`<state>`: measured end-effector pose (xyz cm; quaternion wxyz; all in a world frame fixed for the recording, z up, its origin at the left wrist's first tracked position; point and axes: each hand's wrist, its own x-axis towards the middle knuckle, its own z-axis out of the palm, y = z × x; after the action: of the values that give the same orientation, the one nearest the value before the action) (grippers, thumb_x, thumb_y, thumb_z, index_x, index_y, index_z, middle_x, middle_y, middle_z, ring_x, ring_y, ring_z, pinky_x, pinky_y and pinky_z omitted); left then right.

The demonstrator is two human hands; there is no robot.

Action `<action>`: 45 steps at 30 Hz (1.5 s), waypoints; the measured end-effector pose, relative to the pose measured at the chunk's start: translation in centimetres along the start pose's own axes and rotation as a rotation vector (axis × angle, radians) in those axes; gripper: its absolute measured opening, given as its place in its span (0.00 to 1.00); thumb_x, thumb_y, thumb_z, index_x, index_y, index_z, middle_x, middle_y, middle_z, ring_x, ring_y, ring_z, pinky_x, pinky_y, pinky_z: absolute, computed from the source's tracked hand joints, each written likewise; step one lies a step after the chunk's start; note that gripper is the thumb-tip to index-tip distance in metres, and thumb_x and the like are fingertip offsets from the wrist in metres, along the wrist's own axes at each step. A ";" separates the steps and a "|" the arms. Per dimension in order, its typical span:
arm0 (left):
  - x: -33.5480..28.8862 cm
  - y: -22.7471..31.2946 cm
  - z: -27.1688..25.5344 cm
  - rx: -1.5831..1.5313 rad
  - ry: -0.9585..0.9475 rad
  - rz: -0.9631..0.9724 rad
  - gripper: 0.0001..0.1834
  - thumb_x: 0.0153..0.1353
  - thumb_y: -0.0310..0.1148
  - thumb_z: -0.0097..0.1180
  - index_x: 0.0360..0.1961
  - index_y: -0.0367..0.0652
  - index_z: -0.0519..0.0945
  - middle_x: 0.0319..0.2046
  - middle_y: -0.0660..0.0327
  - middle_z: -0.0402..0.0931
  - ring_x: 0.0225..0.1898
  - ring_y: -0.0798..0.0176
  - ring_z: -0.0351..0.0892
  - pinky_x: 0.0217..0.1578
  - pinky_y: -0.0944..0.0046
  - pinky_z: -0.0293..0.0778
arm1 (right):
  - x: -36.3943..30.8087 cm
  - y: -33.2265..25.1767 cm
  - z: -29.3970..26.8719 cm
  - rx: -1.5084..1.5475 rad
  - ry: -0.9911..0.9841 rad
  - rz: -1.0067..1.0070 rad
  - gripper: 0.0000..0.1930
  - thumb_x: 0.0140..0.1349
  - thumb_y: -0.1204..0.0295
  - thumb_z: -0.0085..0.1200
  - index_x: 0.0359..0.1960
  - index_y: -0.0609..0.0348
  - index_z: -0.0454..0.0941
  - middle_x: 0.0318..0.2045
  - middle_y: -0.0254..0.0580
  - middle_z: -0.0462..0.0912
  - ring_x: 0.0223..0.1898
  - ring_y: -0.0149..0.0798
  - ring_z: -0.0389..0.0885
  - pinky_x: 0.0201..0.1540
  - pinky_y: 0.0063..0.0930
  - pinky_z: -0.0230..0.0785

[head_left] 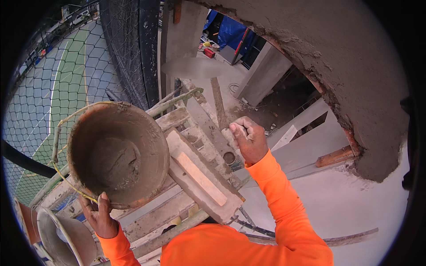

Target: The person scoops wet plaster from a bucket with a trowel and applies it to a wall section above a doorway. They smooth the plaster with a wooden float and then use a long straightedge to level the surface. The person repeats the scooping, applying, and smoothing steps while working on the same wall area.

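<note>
My left hand [103,217] grips the lower rim of a mortar-smeared bucket [117,153]. The bucket is tilted with its mouth toward me, and a thin layer of grey mortar lies inside. A yellow wire handle [57,146] hangs at its left side. My right hand [249,138] is closed around the handle of a trowel [193,68]. Its blade is blurred and raised up and left of the hand. Both forearms wear orange sleeves. A curved wall face of wet grey plaster [355,80] stands to the right of the right hand.
Under the bucket are rough scaffold planks [199,181] and bamboo poles [175,102]. A second bucket [62,235] sits at the lower left. Safety netting [66,84] hangs on the left with a sports court far below. A concrete floor with tools lies beneath.
</note>
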<state>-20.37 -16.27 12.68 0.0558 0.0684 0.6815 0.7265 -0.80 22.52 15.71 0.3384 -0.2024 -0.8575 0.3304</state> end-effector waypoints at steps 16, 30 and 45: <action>-3.5 -1.3 0.2 0.223 -0.234 0.391 0.34 0.64 0.19 0.61 0.71 0.31 0.65 0.75 0.44 0.57 0.73 0.50 0.64 0.60 0.59 0.78 | -2.5 -9.1 16.2 -0.702 -0.744 -0.444 0.11 0.67 0.66 0.58 0.43 0.61 0.81 0.41 0.51 0.85 0.42 0.54 0.88 0.43 0.46 0.82; 0.2 -1.3 -1.8 -0.050 -0.259 0.179 0.33 0.72 0.21 0.56 0.76 0.31 0.60 0.64 0.52 0.71 0.59 0.62 0.73 0.59 0.64 0.72 | -4.4 -9.1 8.1 -0.223 -0.322 -0.195 0.17 0.73 0.56 0.55 0.43 0.60 0.79 0.39 0.53 0.82 0.42 0.64 0.82 0.42 0.56 0.75; 2.6 -2.3 -2.5 -0.060 -0.246 0.082 0.34 0.75 0.30 0.57 0.78 0.38 0.59 0.65 0.55 0.71 0.55 0.64 0.80 0.48 0.66 0.83 | -11.8 0.3 -6.2 0.490 0.710 0.339 0.17 0.77 0.55 0.55 0.40 0.57 0.75 0.26 0.30 0.77 0.23 0.24 0.75 0.25 0.21 0.72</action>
<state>-23.36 -18.11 10.26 0.1115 0.1831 0.6441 0.7343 11.79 18.73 13.67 0.5903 -0.3543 -0.5400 0.4841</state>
